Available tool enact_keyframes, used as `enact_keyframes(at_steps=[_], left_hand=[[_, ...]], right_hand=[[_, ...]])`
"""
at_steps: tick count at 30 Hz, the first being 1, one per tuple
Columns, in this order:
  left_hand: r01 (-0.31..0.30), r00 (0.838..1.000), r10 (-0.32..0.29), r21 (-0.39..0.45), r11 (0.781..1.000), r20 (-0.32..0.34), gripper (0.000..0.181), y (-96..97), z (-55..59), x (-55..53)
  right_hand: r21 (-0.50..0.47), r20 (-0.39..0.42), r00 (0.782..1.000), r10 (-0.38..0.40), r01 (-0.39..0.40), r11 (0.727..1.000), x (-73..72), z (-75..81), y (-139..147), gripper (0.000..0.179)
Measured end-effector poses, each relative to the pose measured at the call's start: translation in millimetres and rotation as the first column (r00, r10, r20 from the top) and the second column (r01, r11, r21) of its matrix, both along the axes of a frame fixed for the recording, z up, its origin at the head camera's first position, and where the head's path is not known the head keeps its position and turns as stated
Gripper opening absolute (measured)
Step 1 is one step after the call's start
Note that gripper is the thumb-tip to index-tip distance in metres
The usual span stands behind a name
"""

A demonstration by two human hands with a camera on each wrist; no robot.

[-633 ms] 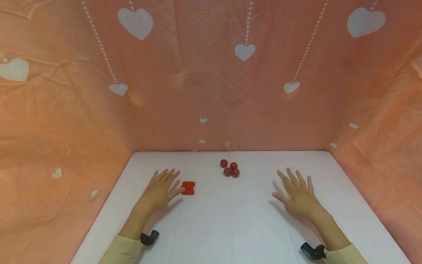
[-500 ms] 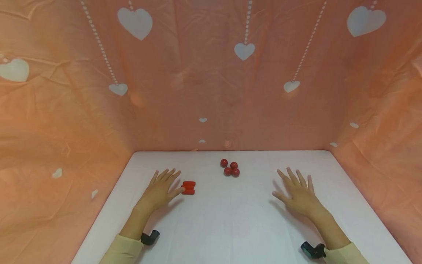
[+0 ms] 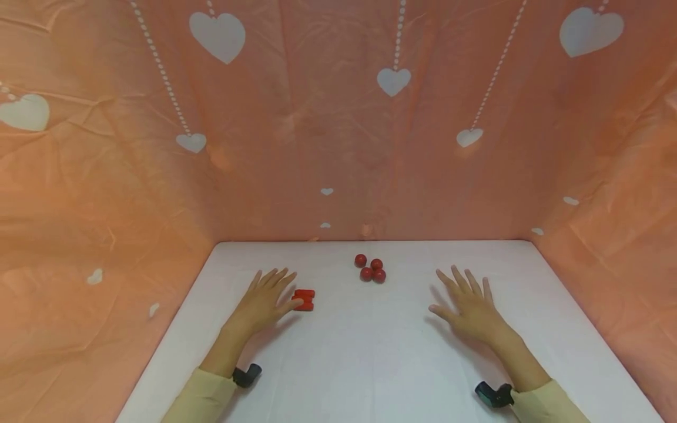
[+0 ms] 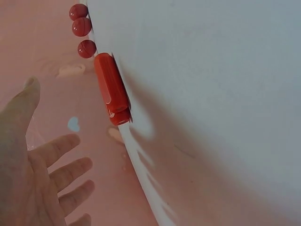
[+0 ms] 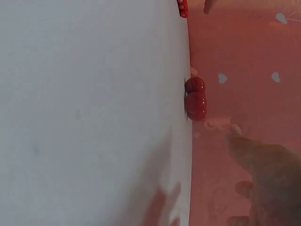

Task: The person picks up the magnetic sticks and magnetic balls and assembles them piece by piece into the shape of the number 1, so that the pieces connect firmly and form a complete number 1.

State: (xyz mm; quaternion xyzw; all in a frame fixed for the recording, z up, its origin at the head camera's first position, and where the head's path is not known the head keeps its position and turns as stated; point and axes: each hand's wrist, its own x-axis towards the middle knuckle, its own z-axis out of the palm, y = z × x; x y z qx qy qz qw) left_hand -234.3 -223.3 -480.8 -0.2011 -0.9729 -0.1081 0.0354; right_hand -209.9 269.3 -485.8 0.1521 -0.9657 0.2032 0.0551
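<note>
My left hand (image 3: 264,302) hovers with fingers spread over the left part of the white table, holding nothing. Its thumb overlaps several short red sticks (image 3: 304,292) in the head view, lying side by side; the left wrist view shows a gap between the hand and the sticks (image 4: 111,82). Several shiny dark red balls (image 3: 367,274) lie grouped near the back middle of the table. Over the right side, my right hand (image 3: 472,311) also hangs with its fingers apart and grips nothing. The right wrist view shows its thumb and parts of some fingers, apart from the balls (image 5: 196,104).
The white table (image 3: 365,364) ends at an orange-pink cloth (image 3: 338,135) with pale hearts, which rises behind it and on both sides. Black wrist devices (image 3: 247,376) sit at the cuffs of light yellow sleeves (image 3: 203,396).
Both hands have shifted slightly inward, the left to the right and the right to the left. The sticks and balls keep their places on the table.
</note>
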Motion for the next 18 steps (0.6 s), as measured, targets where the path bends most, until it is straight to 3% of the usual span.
enact_keyframes(at_steps=[5,14,18], left_hand=[[0.011,1.0,-0.01,-0.013,1.0,0.019,0.075,2.8,-1.0,-4.5],[0.02,0.999,-0.018,-0.052,0.998,0.047,0.077,5.1,-1.5,-11.3],[0.027,0.998,-0.022,-0.07,0.997,0.061,0.076,6.1,-2.3,-14.3]], right_hand=[[0.012,0.015,1.0,0.024,-0.024,1.0,-5.8,0.0,-13,0.085],[-0.029,-0.054,0.993,0.103,-0.105,0.994,-17.2,-3.9,-34,0.082],[-0.005,-0.021,0.993,0.113,-0.113,0.994,-23.0,-3.8,-43,0.083]])
